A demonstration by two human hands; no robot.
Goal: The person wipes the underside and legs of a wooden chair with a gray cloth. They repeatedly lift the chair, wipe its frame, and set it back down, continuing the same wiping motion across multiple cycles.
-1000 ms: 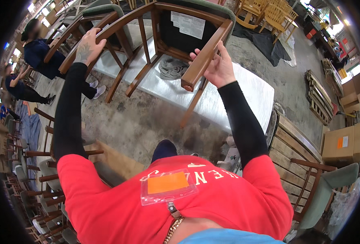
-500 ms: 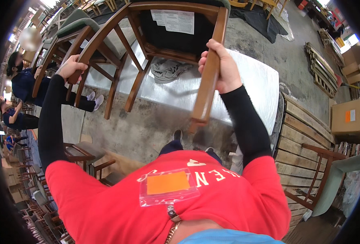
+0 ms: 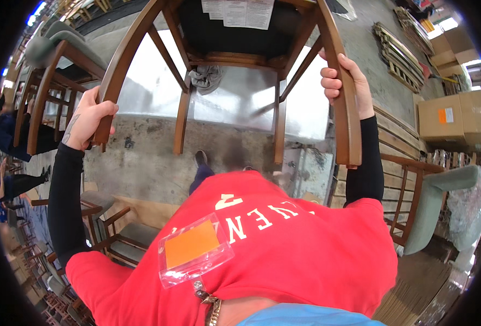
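Note:
I hold a brown wooden chair [image 3: 235,39] tilted, so its black underside with white paper labels faces me. My left hand [image 3: 91,120] is closed round the end of the left leg. My right hand [image 3: 348,81] wraps the right leg from its outer side, fingers curled over the wood. The other two legs hang between my hands, and the top of the chair runs out of view. Behind it lies a silvery, shiny low surface [image 3: 156,87], with a crumpled grey cloth [image 3: 206,79] on it, partly hidden by the chair frame.
Other green-grey chairs [image 3: 75,41] stand at far left, near a person in dark clothes [image 3: 9,130]. An armchair [image 3: 129,244] is behind my left side. To the right are wooden slats [image 3: 395,138], a cardboard box [image 3: 452,122] and another chair [image 3: 450,198].
The chair has swung to the right and now sits more squarely in front of me. My right hand moved right and my hands are farther apart; both keep their grip.

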